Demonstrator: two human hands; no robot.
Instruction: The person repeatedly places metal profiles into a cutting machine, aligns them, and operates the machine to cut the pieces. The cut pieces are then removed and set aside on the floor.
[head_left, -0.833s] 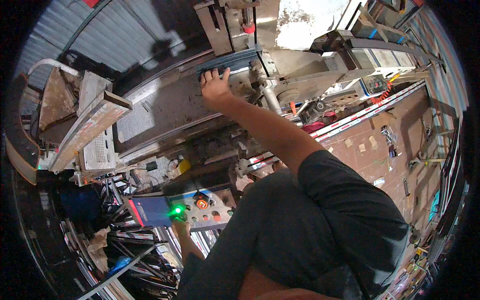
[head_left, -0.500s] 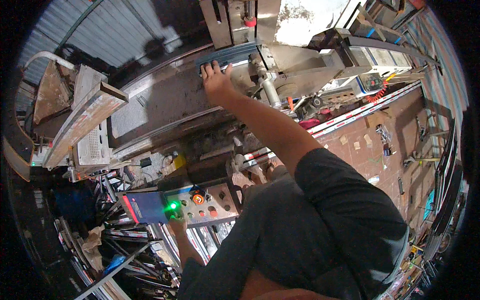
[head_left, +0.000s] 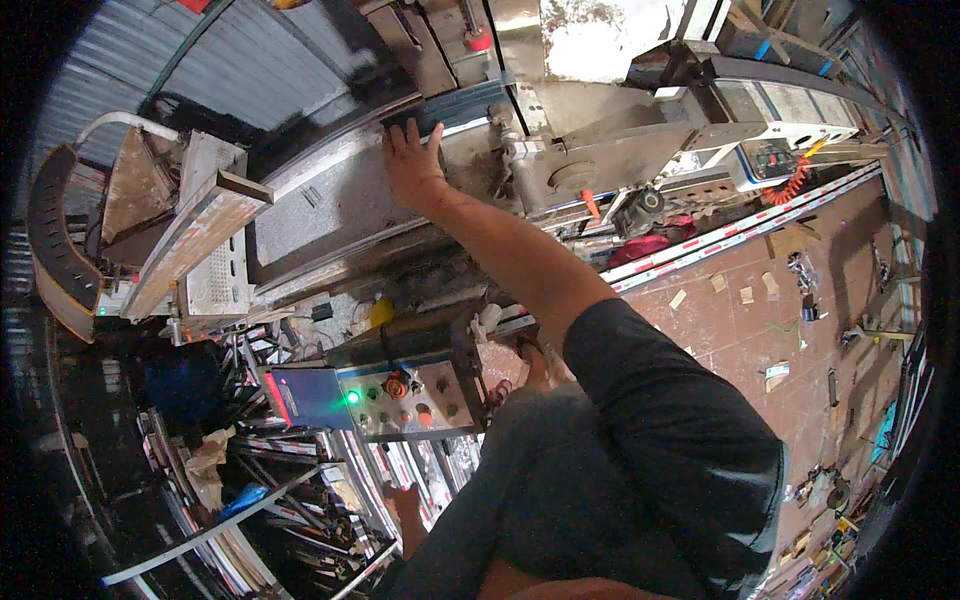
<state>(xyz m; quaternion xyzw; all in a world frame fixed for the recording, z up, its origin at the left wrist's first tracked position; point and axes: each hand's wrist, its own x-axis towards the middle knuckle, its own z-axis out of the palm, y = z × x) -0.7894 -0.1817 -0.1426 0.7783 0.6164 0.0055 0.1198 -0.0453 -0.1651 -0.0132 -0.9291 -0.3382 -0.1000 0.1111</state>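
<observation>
My right hand [head_left: 415, 165] lies at the near edge of a stack of dark grey profile bars [head_left: 455, 110], its fingers spread over the stack's left end. The bars sit on the machine bed, up against a metal clamp cylinder [head_left: 520, 160]. Lower left, my left hand [head_left: 403, 497] hangs below a control panel [head_left: 415, 397], apart from it and above striped profile lengths. That hand is small and dim, so its fingers cannot be made out. A green lamp [head_left: 353, 397] glows on the panel, beside an orange-ringed round button [head_left: 396, 384].
A rusty rectangular beam [head_left: 195, 240] rises at the left, by a curved dark arm [head_left: 62, 250]. Long red-and-white striped profiles [head_left: 740, 230] run along the machine's near side. Offcuts [head_left: 745, 295] lie on the tiled floor [head_left: 710, 330]. Scrap lengths [head_left: 300, 500] fill the lower left.
My left hand has left the control panel and dropped below it. My right hand stays at the bars, its fingers spread. The whole view has shifted slightly.
</observation>
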